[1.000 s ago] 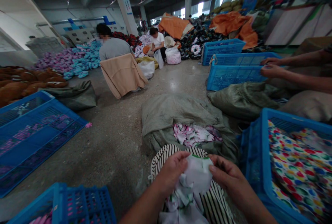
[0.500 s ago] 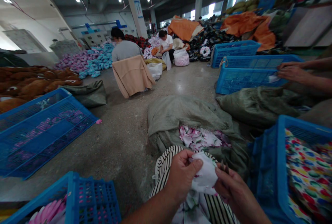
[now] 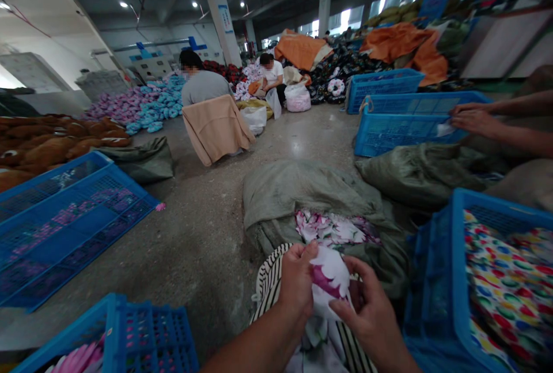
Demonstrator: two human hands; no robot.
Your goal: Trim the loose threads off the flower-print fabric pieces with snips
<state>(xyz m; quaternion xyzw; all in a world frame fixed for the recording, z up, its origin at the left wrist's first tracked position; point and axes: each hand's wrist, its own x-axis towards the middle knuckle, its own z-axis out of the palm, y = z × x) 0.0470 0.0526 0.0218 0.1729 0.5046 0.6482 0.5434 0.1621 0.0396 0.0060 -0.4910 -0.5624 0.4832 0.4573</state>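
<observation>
A white fabric piece with a magenta patch and scalloped edges [image 3: 332, 266] is held up between my two hands. My left hand [image 3: 297, 281] is closed on its left side, thumb on top. My right hand [image 3: 369, 301] holds its right side, with the thumb below and the fingers curled behind. The inside of the right palm is dark, and I cannot make out whether a tool is in it. Beneath the hands, more white printed fabric [image 3: 322, 341] lies over a black-and-white striped cloth [image 3: 270, 275].
Ahead lies a green woven sack [image 3: 302, 188] spilling pink-and-white fabric pieces [image 3: 332, 228]. A blue crate [image 3: 458, 281] of colourful dotted fabric stands at right, another blue crate [image 3: 155, 332] at lower left. A co-worker's hands [image 3: 479, 119] hold something white at far right. A seated person [image 3: 205, 87] is farther off.
The fabric piece has been turned, so its magenta patch now faces me. My right hand has opened around its right side; the dark metal tool seen in its fingers earlier no longer shows. The view shifted slightly.
</observation>
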